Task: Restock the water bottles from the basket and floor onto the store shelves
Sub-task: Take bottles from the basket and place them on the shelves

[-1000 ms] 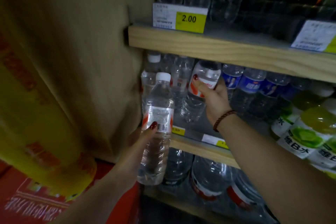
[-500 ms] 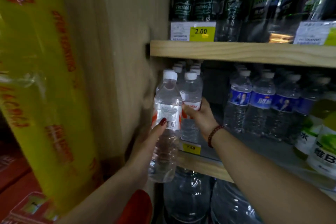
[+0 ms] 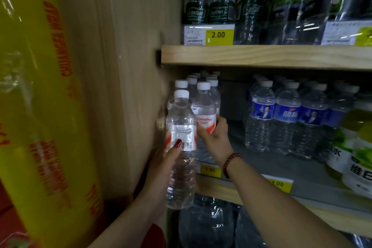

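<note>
My right hand (image 3: 211, 137) has its fingers closed around the red-labelled bottle (image 3: 204, 115) standing upright on the middle shelf (image 3: 259, 193); my left hand (image 3: 163, 167) clamps a second bottle (image 3: 181, 147), also upright, just left of it and lower, so this hand goes next

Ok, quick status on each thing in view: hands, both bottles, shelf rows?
Left hand: gripping a bottle.
Held bottle: capped, upright, off the shelf.
Right hand: wrapped round the front bottle.
Front bottle: capped, upright on the middle shelf.
Blue-label bottles: capped, standing in rows.
Top shelf bottles: standing upright.
</note>
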`<state>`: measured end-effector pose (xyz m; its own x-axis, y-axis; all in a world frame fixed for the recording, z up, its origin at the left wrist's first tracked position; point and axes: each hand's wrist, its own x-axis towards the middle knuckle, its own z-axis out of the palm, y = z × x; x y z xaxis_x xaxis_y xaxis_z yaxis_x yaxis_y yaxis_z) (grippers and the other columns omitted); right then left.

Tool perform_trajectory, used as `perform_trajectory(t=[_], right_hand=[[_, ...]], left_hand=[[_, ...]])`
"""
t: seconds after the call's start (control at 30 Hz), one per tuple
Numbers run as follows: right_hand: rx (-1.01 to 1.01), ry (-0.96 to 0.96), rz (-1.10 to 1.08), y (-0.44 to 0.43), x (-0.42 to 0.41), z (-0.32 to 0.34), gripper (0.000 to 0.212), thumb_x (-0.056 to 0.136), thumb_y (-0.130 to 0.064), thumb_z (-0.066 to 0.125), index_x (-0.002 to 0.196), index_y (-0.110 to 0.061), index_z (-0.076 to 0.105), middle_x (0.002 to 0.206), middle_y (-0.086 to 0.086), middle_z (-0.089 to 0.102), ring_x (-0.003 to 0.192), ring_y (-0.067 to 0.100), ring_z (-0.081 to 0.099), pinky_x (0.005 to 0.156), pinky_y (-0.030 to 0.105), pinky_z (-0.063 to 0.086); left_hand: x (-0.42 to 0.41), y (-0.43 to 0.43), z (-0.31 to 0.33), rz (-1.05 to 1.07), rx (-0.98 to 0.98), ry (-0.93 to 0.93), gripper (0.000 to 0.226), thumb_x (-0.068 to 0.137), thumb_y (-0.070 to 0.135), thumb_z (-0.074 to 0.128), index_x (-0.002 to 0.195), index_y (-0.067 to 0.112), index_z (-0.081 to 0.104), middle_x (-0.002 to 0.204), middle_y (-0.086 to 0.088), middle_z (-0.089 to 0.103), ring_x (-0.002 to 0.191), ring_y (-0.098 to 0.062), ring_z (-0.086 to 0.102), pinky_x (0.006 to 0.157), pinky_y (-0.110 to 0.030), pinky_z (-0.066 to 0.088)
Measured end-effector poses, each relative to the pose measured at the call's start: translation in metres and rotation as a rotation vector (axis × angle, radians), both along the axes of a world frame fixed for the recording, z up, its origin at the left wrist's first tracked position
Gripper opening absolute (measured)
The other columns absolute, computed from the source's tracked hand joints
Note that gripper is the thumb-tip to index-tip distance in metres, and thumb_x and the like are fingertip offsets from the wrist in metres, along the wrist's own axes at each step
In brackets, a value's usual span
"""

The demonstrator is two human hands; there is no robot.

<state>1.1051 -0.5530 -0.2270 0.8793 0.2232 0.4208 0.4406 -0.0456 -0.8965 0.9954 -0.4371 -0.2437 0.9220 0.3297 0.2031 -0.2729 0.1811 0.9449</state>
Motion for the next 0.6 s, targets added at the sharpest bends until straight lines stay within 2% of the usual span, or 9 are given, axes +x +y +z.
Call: perform_trajectory(t=[0.07, 0.13, 0.2, 0.27, 0.37, 0.47, 0.5, 0.6], right_hand=[[-0.041, -0.008, -0.038, 0.002, 0.001, 0.002, 0.055, 0.077, -0.043, 0.072, 0.116, -0.024, 0.038, 0.125, 0.006, 0.042, 0.113, 0.019, 0.053, 0.097, 0.038, 0.049], [-0.129, -0.016, -0.083, 0.003, 0.003, 0.003, 0.069, 0.07, -0.063, 0.068, 0.122, -0.023, 0.044, 0.123, 0.003, 0.047, 0.115, 0.019, 0.052, 0.098, 0.041, 0.048], [-0.261, -0.015, -0.116, 0.0, 0.001, 0.006, 0.071, 0.076, -0.062, 0.063, 0.132, -0.024, 0.041, 0.123, -0.001, 0.044, 0.12, 0.015, 0.04, 0.104, 0.039, 0.038], [-0.32, -0.015, -0.171, -0.006, -0.007, 0.008, 0.065, 0.082, -0.056, 0.06, 0.133, -0.022, 0.042, 0.121, -0.003, 0.044, 0.12, 0.014, 0.034, 0.106, 0.037, 0.034], [-0.152, -0.064, -0.19, -0.014, -0.034, 0.009, 0.051, 0.08, -0.056, 0.063, 0.119, -0.023, 0.055, 0.113, -0.005, 0.05, 0.115, 0.013, 0.046, 0.102, 0.033, 0.042], [-0.048, 0.02, -0.066, -0.021, -0.072, 0.014, 0.03, 0.085, -0.039, 0.064, 0.111, -0.03, 0.053, 0.117, -0.006, 0.044, 0.107, 0.002, 0.048, 0.085, 0.005, 0.041], [-0.034, 0.064, -0.021, -0.023, -0.081, 0.014, 0.031, 0.083, -0.039, 0.066, 0.11, -0.03, 0.054, 0.118, -0.006, 0.046, 0.106, 0.0, 0.05, 0.082, 0.005, 0.042], [-0.01, 0.182, 0.149, -0.023, -0.099, 0.019, 0.049, 0.066, -0.051, 0.067, 0.107, -0.024, 0.064, 0.115, -0.001, 0.064, 0.104, 0.009, 0.062, 0.089, 0.02, 0.049]], left_hand=[[-0.003, 0.001, -0.004, -0.02, 0.035, 0.004, 0.005, 0.091, 0.035, 0.054, 0.089, 0.033, 0.058, 0.078, 0.018, 0.07, 0.062, 0.015, 0.063, 0.057, -0.015, 0.046], [-0.011, -0.001, -0.002, -0.009, 0.04, -0.01, 0.005, 0.091, 0.032, 0.054, 0.09, 0.033, 0.059, 0.082, 0.016, 0.069, 0.066, 0.014, 0.064, 0.063, -0.019, 0.043], [-0.013, 0.0, -0.002, -0.029, 0.018, -0.021, 0.005, 0.092, 0.032, 0.054, 0.091, 0.032, 0.059, 0.086, 0.014, 0.07, 0.074, 0.006, 0.066, 0.065, -0.02, 0.043], [-0.019, -0.002, 0.001, -0.019, 0.022, -0.038, 0.008, 0.092, 0.034, 0.055, 0.097, 0.032, 0.061, 0.096, 0.01, 0.068, 0.086, -0.003, 0.065, 0.067, -0.022, 0.044], [-0.022, -0.004, 0.005, -0.049, -0.016, -0.045, 0.032, 0.08, 0.045, 0.06, 0.106, 0.027, 0.066, 0.092, 0.003, 0.075, 0.083, -0.012, 0.071, 0.07, -0.028, 0.05], [-0.021, -0.004, 0.004, -0.028, -0.006, -0.035, 0.042, 0.079, 0.054, 0.063, 0.102, 0.019, 0.068, 0.08, 0.005, 0.076, 0.075, -0.011, 0.073, 0.077, -0.035, 0.052], [-0.021, -0.003, 0.004, -0.014, 0.005, -0.014, 0.049, 0.076, 0.058, 0.065, 0.101, 0.016, 0.069, 0.081, 0.003, 0.076, 0.077, -0.014, 0.073, 0.081, -0.039, 0.053], [-0.023, -0.003, 0.004, -0.003, 0.063, 0.014, 0.065, 0.063, 0.071, 0.063, 0.103, 0.021, 0.071, 0.097, -0.004, 0.075, 0.093, -0.025, 0.07, 0.095, -0.052, 0.049]])
